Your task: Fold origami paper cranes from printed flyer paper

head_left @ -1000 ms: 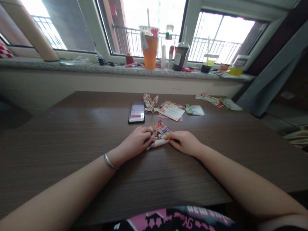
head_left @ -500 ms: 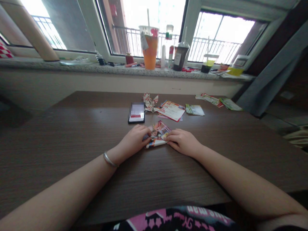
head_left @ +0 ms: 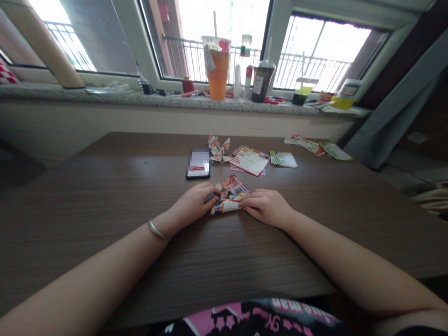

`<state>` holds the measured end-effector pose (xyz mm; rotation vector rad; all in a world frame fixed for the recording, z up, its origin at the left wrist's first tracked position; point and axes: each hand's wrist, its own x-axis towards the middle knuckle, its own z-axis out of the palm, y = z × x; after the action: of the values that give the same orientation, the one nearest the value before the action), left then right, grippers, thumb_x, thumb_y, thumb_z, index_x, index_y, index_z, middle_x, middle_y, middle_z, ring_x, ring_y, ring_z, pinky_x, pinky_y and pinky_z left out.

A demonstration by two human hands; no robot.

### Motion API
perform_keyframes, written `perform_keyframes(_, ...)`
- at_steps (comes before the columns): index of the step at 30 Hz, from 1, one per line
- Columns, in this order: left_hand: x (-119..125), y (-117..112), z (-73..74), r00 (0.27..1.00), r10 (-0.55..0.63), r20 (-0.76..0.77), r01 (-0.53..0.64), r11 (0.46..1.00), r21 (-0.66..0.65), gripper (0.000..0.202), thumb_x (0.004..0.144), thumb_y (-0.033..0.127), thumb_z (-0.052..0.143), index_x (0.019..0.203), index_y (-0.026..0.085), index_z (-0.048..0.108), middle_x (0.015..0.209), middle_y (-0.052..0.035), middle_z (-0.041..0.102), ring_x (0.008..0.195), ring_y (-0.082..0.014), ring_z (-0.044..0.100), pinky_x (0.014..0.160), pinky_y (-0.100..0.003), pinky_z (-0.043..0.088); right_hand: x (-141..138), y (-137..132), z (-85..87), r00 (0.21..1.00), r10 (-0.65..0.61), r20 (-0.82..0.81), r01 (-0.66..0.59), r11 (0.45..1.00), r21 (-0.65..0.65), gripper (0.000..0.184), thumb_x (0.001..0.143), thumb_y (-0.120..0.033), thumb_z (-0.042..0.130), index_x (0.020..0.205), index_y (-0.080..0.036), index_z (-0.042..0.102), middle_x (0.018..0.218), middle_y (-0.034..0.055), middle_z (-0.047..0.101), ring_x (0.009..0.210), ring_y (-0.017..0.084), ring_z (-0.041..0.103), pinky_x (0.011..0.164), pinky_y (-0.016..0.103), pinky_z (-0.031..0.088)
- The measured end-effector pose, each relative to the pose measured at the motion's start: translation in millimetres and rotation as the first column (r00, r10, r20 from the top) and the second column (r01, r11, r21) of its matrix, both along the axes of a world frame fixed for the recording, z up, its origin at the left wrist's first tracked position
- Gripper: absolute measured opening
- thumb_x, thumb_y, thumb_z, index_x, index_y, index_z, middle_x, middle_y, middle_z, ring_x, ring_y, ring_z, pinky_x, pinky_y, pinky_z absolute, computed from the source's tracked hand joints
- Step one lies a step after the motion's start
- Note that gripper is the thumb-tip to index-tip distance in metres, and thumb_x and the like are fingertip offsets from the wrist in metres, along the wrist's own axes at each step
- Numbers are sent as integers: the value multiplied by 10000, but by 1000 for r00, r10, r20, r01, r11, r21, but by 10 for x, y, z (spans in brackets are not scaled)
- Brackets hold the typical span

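Observation:
A colourful printed sheet of paper (head_left: 232, 190) lies on the dark wooden table, its near edge turned over into a white-backed fold. My left hand (head_left: 199, 199) grips its left side, fingers curled over the paper. On the right, my right hand (head_left: 264, 206) pinches the near right corner by the fold. Parts of the sheet are hidden under the fingers of both hands. Just beyond the sheet, a phone (head_left: 198, 164) with a lit screen lies flat. Beside the phone stand folded paper figures (head_left: 219, 149) with red and white print.
Behind the sheet lie a stack of printed cards (head_left: 251, 161) and green-white leaflets (head_left: 283, 159). More leaflets (head_left: 308, 145) are at the table's back right. The stone windowsill (head_left: 168, 100) bears a large orange drink cup (head_left: 218, 70), a dark drink cup (head_left: 262, 82) and several bottles.
The near fold now shows a wider white strip. My left hand has shifted slightly left, and my right fingers sit on the fold's right end.

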<state>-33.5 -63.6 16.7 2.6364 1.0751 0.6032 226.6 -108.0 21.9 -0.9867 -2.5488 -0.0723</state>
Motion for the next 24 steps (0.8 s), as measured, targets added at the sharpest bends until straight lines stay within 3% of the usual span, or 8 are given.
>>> perform_keyframes(3, -2, -25, 35, 1000, 6, 10, -5, 998, -64, 309, 954, 327, 419, 1137, 201, 634, 1200, -83, 622, 1120, -224, 570, 1006, -376, 440, -4, -4, 25, 1000, 16, 14, -16, 999, -30, 191, 930, -277, 525, 1010, -259, 697, 1106, -9, 721, 951, 159, 654, 812, 278, 474)
perform_keyframes(6, 4, -52, 59, 1000, -9, 7, 9, 996, -91, 307, 916, 374, 499, 1141, 216, 637, 1245, -85, 593, 1148, -237, 557, 1023, -389, 432, -9, 1, 40, 1000, -21, 16, 22, 997, -68, 217, 933, -284, 521, 1067, -278, 692, 1121, -8, 716, 966, 169, 644, 825, 297, 478)
perform_keyframes(15, 33, -90, 40, 1000, -2, -13, 1, 996, -84, 307, 877, 328, 569, 1160, 225, 622, 1236, -89, 567, 1126, -237, 558, 1015, -389, 438, 12, 97, -33, 999, -30, -39, 23, 986, -167, 236, 924, -274, 545, 1092, -287, 710, 1093, 27, 701, 1000, 181, 611, 889, 329, 472)
perform_keyframes(24, 37, -109, 23, 999, 22, -33, -25, 997, -73, 304, 873, 278, 589, 1174, 260, 627, 1202, -73, 578, 1082, -228, 574, 969, -382, 465, -16, 90, -39, 999, -40, -23, 37, 991, -132, 253, 932, -289, 530, 1110, -277, 710, 1075, 44, 695, 985, 189, 599, 870, 330, 474)
